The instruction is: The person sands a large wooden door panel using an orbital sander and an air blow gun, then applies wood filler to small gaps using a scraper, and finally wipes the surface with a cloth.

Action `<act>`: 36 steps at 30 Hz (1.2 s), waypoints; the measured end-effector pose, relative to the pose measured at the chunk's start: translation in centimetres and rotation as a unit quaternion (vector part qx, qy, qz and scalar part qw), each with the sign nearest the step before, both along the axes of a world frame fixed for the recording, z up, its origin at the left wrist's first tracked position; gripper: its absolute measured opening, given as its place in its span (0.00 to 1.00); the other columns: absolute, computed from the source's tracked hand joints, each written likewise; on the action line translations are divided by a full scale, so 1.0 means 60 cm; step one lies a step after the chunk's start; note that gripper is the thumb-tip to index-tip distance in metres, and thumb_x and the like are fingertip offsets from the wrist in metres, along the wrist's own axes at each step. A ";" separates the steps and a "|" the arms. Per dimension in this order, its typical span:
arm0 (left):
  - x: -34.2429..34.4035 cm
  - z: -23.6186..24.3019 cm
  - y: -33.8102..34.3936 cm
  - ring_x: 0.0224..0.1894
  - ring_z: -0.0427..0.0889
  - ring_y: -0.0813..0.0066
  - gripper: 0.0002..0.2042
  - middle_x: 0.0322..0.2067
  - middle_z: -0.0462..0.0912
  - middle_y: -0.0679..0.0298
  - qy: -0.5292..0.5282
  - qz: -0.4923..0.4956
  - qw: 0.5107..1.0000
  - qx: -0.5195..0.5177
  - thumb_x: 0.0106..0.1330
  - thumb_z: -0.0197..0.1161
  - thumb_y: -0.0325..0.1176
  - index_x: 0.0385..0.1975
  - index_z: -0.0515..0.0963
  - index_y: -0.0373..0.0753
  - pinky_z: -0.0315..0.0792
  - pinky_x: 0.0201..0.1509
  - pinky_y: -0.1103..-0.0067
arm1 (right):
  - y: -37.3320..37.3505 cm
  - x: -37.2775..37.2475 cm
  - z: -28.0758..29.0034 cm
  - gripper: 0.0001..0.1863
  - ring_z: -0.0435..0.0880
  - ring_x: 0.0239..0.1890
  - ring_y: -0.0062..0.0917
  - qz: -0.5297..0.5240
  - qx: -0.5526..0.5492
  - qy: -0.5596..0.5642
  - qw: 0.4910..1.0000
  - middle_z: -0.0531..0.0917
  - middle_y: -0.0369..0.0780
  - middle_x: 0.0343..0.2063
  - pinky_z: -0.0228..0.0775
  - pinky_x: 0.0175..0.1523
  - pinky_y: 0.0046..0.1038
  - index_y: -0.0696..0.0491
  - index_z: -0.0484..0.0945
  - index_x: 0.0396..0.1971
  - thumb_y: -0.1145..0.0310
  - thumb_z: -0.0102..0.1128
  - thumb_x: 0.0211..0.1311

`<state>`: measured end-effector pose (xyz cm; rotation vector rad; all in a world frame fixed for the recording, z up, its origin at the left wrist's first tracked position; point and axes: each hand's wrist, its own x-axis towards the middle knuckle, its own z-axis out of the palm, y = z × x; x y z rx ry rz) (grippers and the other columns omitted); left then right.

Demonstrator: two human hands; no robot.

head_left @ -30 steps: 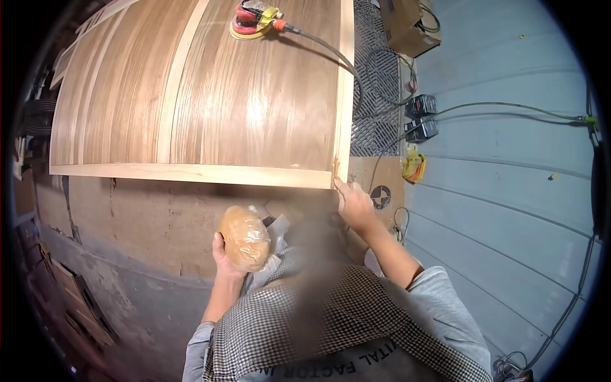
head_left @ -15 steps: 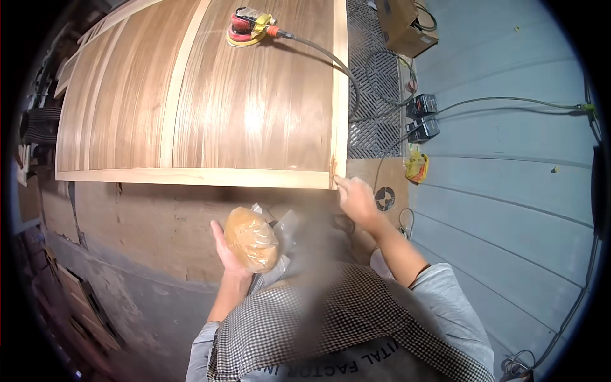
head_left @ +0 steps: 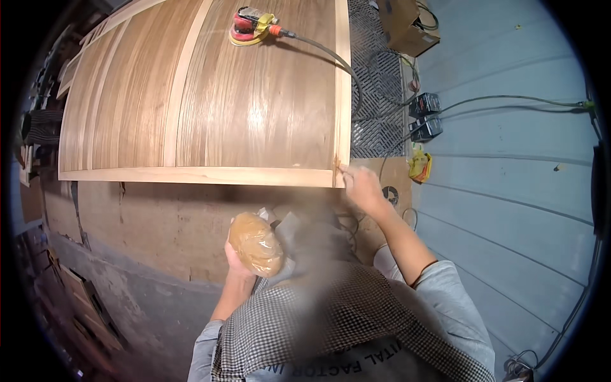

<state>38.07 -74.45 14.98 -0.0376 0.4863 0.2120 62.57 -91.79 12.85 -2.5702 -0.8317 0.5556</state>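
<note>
My left hand is closed around a plastic bag of tan material below the panel's near edge. A large wooden panel, with darker grained boards inside pale framing, fills the upper middle. At its near right corner my right hand has curled fingers, with a fingertip against the pale edge strip on a brownish smear. Whether those fingers hold anything is hidden. A red and yellow sander with an attached hose rests on the panel. A grey blur covers part of the space between my hands.
At the right are a cardboard box with cable, two dark small boxes, a yellow item, hoses and a pale grooved surface. A patterned mat lies beside the panel. Dark boards are at lower left.
My right hand has moved a little up along the corner strip. My left hand and the bag have shifted slightly right, the bag turning as the fingers wrap behind it.
</note>
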 end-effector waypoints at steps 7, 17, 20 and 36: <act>-0.007 -0.009 -0.001 0.39 0.76 0.60 0.19 0.39 0.75 0.54 0.064 0.039 0.997 0.007 0.66 0.38 0.42 0.43 0.69 0.35 0.73 0.41 0.67 | -0.008 -0.040 0.022 0.12 0.74 0.30 0.44 0.016 0.012 0.025 0.999 0.74 0.51 0.24 0.67 0.37 0.38 0.53 0.77 0.37 0.72 0.49 0.53; 0.009 0.001 0.011 0.38 0.76 0.58 0.21 0.39 0.76 0.55 0.023 0.005 0.999 -0.033 0.66 0.38 0.48 0.44 0.69 0.37 0.73 0.41 0.64 | -0.027 -0.103 -0.012 0.16 0.74 0.27 0.42 -0.050 0.025 -0.030 0.998 0.73 0.47 0.25 0.67 0.31 0.37 0.49 0.74 0.45 0.72 0.49 0.55; 0.010 -0.004 0.013 0.38 0.76 0.58 0.22 0.39 0.76 0.55 0.025 0.012 0.999 -0.042 0.66 0.37 0.49 0.43 0.69 0.37 0.73 0.41 0.64 | -0.024 -0.097 -0.002 0.15 0.74 0.27 0.43 -0.037 0.030 -0.036 0.998 0.74 0.48 0.24 0.67 0.32 0.38 0.51 0.75 0.43 0.73 0.49 0.54; 0.024 0.006 0.023 0.42 0.75 0.57 0.25 0.41 0.75 0.55 -0.024 -0.014 0.998 -0.047 0.65 0.35 0.53 0.45 0.69 0.38 0.71 0.45 0.62 | -0.030 -0.089 -0.002 0.14 0.74 0.26 0.42 -0.026 0.040 -0.035 0.998 0.72 0.47 0.22 0.68 0.31 0.37 0.48 0.75 0.42 0.71 0.50 0.54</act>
